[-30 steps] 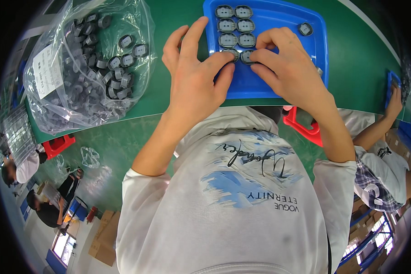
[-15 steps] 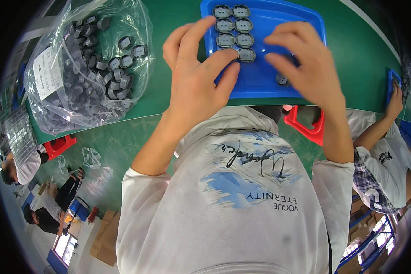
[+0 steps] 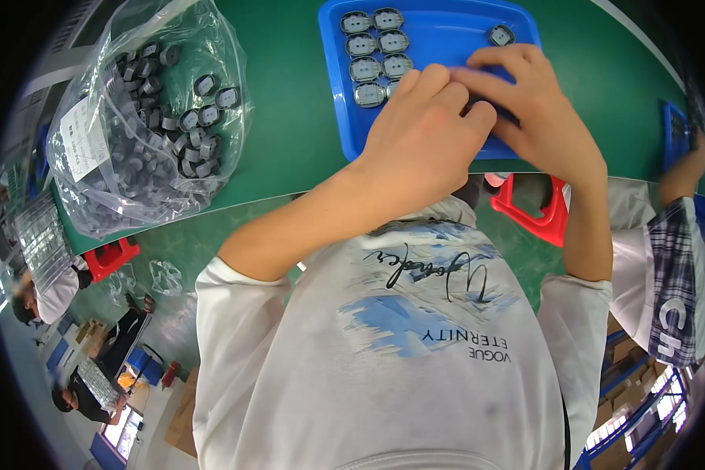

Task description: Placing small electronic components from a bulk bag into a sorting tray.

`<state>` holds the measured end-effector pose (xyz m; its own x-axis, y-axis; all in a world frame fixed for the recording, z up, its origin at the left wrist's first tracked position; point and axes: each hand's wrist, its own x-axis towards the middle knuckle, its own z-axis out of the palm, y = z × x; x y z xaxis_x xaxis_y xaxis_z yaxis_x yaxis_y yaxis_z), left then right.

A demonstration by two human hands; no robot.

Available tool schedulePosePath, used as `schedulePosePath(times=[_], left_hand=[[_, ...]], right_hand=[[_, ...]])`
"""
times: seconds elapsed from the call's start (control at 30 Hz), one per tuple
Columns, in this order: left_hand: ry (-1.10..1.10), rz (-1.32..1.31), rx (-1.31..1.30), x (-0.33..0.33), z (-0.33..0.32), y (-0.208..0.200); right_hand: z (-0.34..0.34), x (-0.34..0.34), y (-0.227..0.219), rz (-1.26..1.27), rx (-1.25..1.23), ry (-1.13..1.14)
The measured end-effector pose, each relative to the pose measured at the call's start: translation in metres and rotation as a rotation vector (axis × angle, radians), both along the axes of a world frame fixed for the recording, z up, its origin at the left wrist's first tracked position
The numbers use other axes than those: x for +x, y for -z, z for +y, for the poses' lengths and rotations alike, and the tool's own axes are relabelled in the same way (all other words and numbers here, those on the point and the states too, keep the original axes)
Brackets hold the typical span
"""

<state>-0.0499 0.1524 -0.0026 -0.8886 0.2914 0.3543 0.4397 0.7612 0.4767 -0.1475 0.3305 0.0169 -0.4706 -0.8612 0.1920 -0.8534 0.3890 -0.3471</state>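
Observation:
My left hand (image 3: 424, 135) reaches across the blue tray (image 3: 333, 86), its fingers curled inward against the fingertips of my right hand (image 3: 542, 117). The right hand's fingers are bent too, and a dark bit shows between the hands; what they hold is mostly hidden. Grey oval plastic housings (image 3: 365, 69) lie open side up in two columns along the tray's left side, the lower right one partly covered by my left hand. Another grey housing (image 3: 501, 34) lies alone at the tray's far right, beyond my right hand.
On the green table (image 3: 286, 94) at left, a clear plastic bag (image 3: 145, 168) holds many grey housings. Red stools (image 3: 529, 211) stand below the table edge. At right, another person's arm (image 3: 685, 176) is beside a small blue tray (image 3: 675, 133). More people are at lower left.
My left hand has left the housing columns and moved right to meet my right hand, its fingers now curled. The far right housing has come into clearer view. The whole view has shifted slightly.

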Motion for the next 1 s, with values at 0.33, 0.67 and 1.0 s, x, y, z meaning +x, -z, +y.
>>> schedulePosePath(times=[0.33, 0.67, 1.0], left_hand=[[-0.021, 0.107, 0.089, 0.029, -0.064, -0.014], [-0.147, 0.066, -0.014, 0.039, -0.072, -0.006], [-0.167, -0.037, -0.069, 0.036, -0.065, -0.014]], right_hand=[[-0.009, -0.003, -0.009, -0.114, 0.11, -0.077], [-0.028, 0.011, 0.0, -0.227, 0.027, -0.06], [-0.021, 0.015, 0.007, -0.158, -0.058, -0.107]])
